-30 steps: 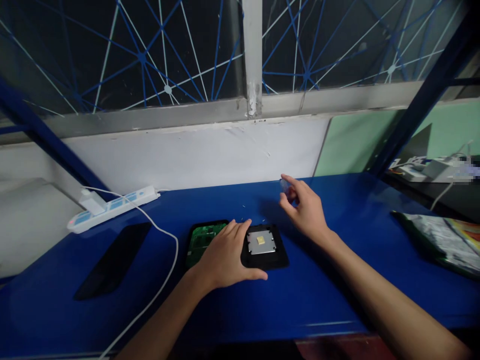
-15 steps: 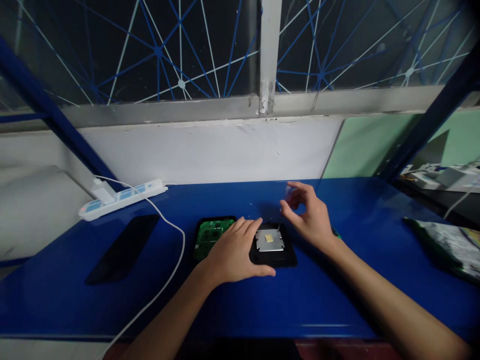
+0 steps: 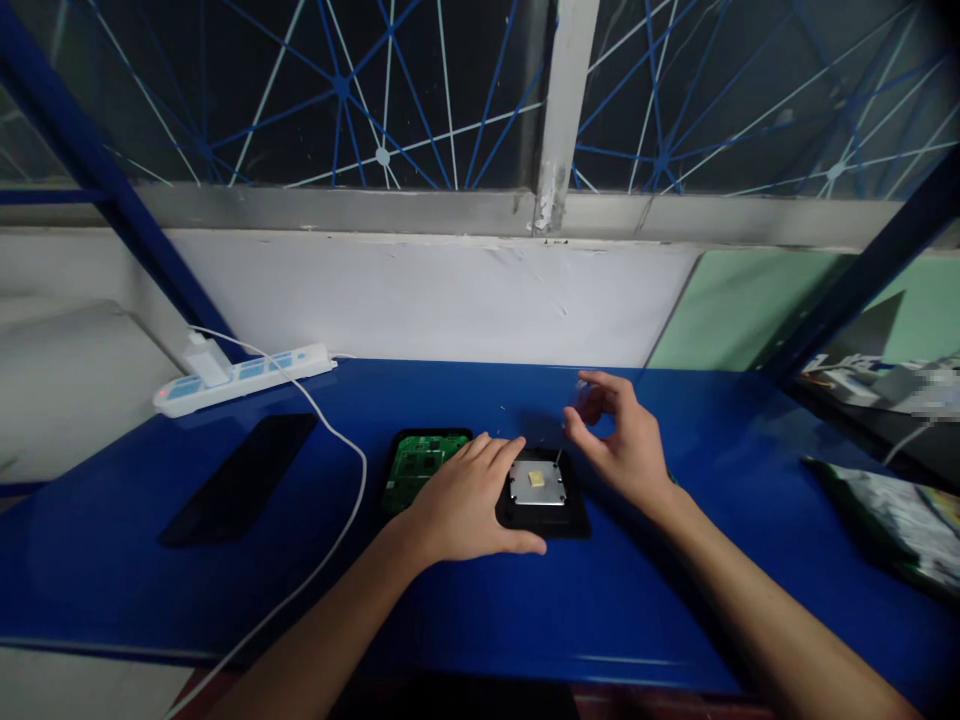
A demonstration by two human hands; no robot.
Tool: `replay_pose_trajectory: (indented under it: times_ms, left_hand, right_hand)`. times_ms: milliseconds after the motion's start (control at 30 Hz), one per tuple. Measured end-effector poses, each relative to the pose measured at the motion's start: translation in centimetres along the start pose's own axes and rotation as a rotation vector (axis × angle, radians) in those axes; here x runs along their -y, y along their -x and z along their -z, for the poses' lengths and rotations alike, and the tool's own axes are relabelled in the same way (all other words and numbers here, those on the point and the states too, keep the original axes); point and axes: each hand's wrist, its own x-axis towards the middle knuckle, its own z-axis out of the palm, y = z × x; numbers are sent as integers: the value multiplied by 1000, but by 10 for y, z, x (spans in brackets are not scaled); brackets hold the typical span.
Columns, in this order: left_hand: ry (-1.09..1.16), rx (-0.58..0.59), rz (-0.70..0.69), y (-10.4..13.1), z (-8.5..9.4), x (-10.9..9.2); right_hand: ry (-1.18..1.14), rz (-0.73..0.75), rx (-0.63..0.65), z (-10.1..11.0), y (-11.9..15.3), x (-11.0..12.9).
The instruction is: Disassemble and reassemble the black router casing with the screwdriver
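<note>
My left hand (image 3: 461,505) lies with its fingers stretched over the middle of an opened black device, its thumb apart. To its left shows a green circuit board (image 3: 420,460) in a black casing. To its right, the black casing half (image 3: 551,520) holds a silver metal plate (image 3: 551,495) with a small pale yellow pad (image 3: 536,479) on it. My right hand (image 3: 622,430) is raised just beyond the plate's right corner, thumb and forefinger curled around a small clear plastic piece (image 3: 581,390). Its exact shape is hard to make out. The fingers under my left palm's edge are partly hidden.
A white power strip (image 3: 247,377) with a plug lies at the back left, its white cable (image 3: 360,480) crossing the blue table (image 3: 480,620). A flat black slab (image 3: 240,480) rests at left. A silvery bag (image 3: 892,510) lies at the right edge.
The view has shifted slightly. Both hands keep nearly the same pose over and beside the device, and the clear piece stays between the right fingers.
</note>
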Motion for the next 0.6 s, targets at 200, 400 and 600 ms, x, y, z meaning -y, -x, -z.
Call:
replay_pose_trajectory:
  times_ms: [200,400,600]
  left_hand:
    - [-10,-8,-10,1,4,-3]
    - [1,-28,-22,1,-1,1]
    - [8,-69,-55,2,-4,3]
  right_hand:
    - [-56,-39,44,2,0,2]
    - [-206,-98,68,2,1,2]
    - [-318,-164,-3,-3,0,-2]
